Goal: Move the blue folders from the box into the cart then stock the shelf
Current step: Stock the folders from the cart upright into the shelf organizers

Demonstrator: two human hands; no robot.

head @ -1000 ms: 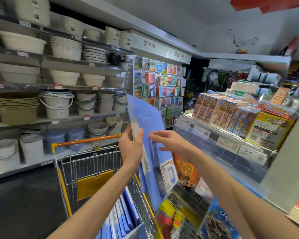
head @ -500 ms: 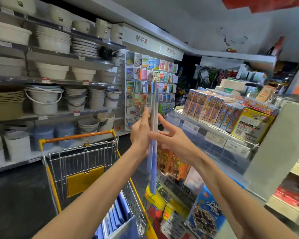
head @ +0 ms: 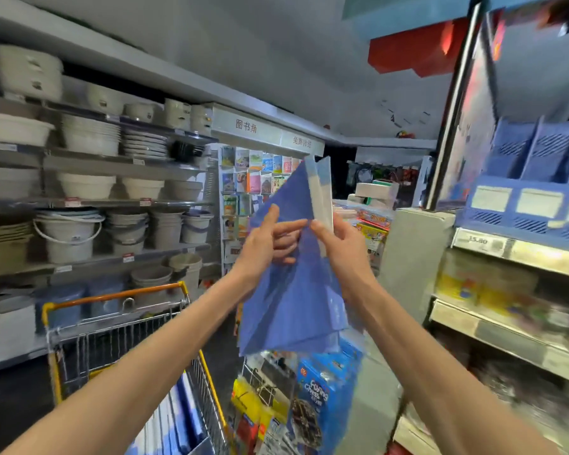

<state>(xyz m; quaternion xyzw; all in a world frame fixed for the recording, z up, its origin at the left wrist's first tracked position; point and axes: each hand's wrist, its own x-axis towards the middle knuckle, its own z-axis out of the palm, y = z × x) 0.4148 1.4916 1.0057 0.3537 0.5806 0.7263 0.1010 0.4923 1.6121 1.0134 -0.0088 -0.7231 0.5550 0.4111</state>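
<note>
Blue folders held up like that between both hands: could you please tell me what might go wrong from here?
1. The blue folders fan apart at the bottom while the left hand and right hand pinch them only in the upper half, so one could slip out and drop onto the chess box seen below them.
2. They hang beside the cart, not over it, so a dropped folder would probably miss it.

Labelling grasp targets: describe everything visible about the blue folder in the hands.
The blue folder is thin, translucent plastic with a pale strip along one edge. It is held up in the air, roughly on end, its layers fanned apart at the bottom. The left hand grips it from the left, fingers showing through the sheet; the right hand pinches it beside the strip.
</note>
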